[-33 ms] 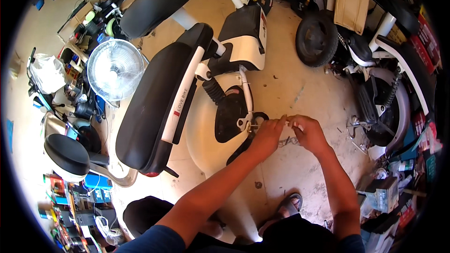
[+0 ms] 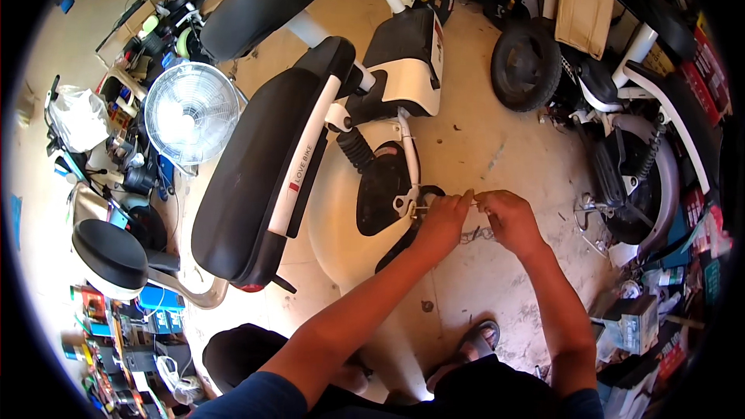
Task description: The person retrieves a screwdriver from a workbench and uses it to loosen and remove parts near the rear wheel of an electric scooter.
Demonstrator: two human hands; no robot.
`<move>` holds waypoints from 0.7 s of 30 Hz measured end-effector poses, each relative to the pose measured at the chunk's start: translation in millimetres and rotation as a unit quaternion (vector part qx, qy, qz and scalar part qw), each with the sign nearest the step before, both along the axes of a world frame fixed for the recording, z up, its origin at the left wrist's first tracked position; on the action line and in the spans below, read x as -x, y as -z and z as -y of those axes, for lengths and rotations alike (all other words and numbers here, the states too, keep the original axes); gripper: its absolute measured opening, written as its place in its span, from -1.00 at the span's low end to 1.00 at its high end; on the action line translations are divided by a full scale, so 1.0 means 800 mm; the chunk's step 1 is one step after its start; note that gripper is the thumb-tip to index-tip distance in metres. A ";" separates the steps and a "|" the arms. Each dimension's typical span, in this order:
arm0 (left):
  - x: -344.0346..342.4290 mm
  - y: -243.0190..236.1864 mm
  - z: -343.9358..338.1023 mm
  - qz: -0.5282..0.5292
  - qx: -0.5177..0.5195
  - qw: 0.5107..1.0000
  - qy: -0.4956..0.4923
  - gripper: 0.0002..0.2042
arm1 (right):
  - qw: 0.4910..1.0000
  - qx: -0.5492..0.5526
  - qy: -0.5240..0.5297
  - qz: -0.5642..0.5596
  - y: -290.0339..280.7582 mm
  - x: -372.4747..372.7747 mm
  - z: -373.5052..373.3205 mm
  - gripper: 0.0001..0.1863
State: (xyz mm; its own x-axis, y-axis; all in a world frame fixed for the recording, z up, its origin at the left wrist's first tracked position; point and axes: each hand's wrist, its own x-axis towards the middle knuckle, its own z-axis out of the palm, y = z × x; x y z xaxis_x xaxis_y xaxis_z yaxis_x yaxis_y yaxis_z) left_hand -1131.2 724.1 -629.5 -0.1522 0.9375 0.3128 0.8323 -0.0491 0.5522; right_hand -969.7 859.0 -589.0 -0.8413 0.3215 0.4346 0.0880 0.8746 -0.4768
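Observation:
A white scooter (image 2: 334,233) with a long black seat (image 2: 264,171) stands in the middle. A thin metal rod (image 2: 421,208) sticks out near its rear wheel hub, beside the bare frame tube (image 2: 411,155). My left hand (image 2: 444,221) is closed round this rod, with its fingertips near the outer end. My right hand (image 2: 506,219) pinches close beside those fingertips; what it holds is too small and hidden to make out. A chain-like metal piece (image 2: 477,235) shows on the floor behind my hands.
At the left are a round fan (image 2: 192,112), another seat (image 2: 109,256) and piled parts (image 2: 155,349). At the right are a loose tyre (image 2: 525,66), a cardboard sheet (image 2: 583,4), another scooter (image 2: 652,171) and stacked boxes (image 2: 632,322). My sandalled foot (image 2: 479,337) is below.

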 end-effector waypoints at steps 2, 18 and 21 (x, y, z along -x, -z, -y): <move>0.006 -0.002 -0.004 -0.023 0.007 1.000 0.004 -0.45 | 0.999 0.028 0.040 0.001 -0.006 -0.001 0.016 -0.69; 0.007 0.016 0.000 0.029 -0.072 0.996 -0.042 -0.57 | 0.975 0.128 0.127 0.126 0.005 -0.004 -0.001 -0.76; 0.008 0.018 0.002 0.035 -0.074 0.996 -0.037 -0.59 | 0.902 0.278 0.266 0.198 0.012 -0.006 0.001 -0.66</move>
State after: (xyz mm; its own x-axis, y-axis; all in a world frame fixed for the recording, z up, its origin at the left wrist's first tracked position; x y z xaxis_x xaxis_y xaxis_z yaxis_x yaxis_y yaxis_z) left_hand -1137.5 722.5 -643.8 -0.2460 0.8671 0.4331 0.7961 -0.0741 0.6006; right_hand -964.8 858.0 -598.5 -0.5581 0.8003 -0.2190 0.6841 0.2945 -0.6673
